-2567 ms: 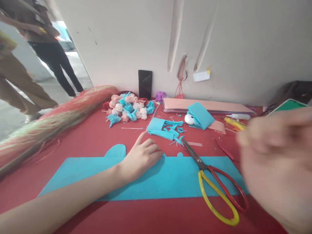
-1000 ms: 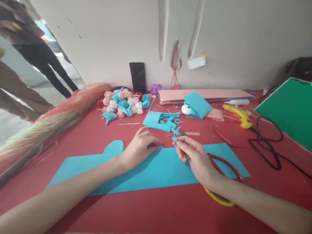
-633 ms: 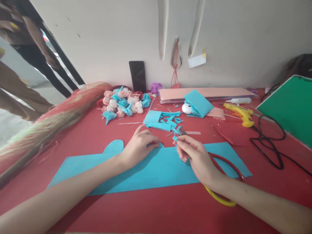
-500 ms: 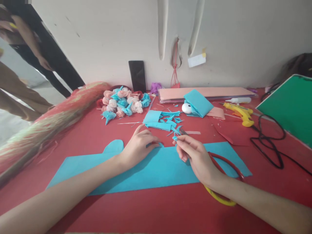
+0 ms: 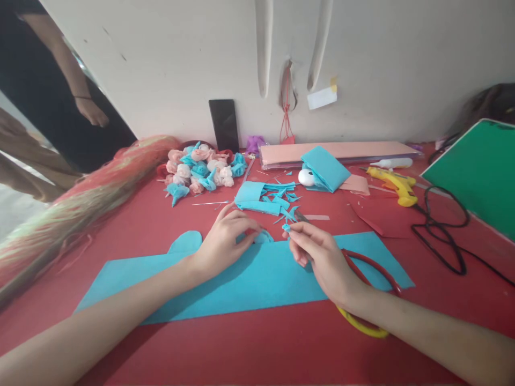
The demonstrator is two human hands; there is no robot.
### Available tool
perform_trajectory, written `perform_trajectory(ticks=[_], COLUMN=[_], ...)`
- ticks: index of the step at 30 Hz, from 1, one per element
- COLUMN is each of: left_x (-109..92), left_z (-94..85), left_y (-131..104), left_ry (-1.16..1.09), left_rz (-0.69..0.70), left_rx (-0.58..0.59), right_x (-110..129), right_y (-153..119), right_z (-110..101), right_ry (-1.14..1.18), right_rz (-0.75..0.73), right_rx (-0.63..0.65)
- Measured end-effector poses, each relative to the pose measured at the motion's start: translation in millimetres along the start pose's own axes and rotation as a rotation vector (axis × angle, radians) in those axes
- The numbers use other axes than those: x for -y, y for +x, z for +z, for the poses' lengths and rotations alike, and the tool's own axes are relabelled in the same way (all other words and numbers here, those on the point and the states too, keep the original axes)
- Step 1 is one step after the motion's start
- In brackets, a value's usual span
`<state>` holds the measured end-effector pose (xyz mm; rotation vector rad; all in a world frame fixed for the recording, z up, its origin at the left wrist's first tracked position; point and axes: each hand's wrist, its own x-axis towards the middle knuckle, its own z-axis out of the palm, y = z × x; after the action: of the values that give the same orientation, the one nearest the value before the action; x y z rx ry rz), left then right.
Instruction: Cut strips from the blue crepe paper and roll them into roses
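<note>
Pinched between the thumb and fingertips of the right hand, a small blue paper twist is held near the far edge of a long blue sheet. The left hand is curved over that same edge, its fingertips brought to a rounded blue piece; whether this is gripped or merely touched cannot be told. The scissors, laid on the red table, are partly covered by the right hand and wrist. Beyond the hands, blue strips are scattered; at left, paper roses are heaped near a phone propped against the wall. Over to the right, a yellow glue gun is set near a green board. Far left, a co-worker in dark clothing is partly seen.
</note>
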<state>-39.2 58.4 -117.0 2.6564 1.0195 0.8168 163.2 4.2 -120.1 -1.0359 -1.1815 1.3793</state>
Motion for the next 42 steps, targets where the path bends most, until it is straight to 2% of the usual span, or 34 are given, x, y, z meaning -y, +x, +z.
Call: perform_trajectory(ticks=[4, 9, 15, 23, 29, 38, 42], left_x=[-2.4, -1.2, -0.3, -2.9, -3.9, -3.8, -8.8], left_z=[-1.4, 2.8, 4.4, 4.2, 2.7, 1.5, -3.5], left_y=[0.7, -2.3, -0.7, -1.6, -1.8, -2.8, 0.0], left_ry=[-0.087, -0.19, -0.213, -0.235, -0.191, -0.246, -0.281], left_rz=[-0.087, -0.185, -0.211, -0.278, -0.242, -0.093, -0.089], left_rx=[-0.024, 0.015, 0.093, 0.1, 0.078, 0.155, 0.061], right_x=[-0.3, -0.2, 1.0, -0.8, -1.2, -0.9, -0.2], right_y=[0.0, 0.3, -0.8, 0.7, 1.3, 1.2, 0.2], right_z=[-0.9, -1.3, -1.2, -1.8, -0.7, 0.6, 1.5], right_ry=[-0.01, -0.015, -0.015, -0.005, 0.007, -0.016, -0.068], right_rz=[0.001, -0.004, -0.006, -0.013, -0.018, -0.04, -0.083], right_rx=[0.007, 0.011, 0.018, 0.021, 0.013, 0.014, 0.013])
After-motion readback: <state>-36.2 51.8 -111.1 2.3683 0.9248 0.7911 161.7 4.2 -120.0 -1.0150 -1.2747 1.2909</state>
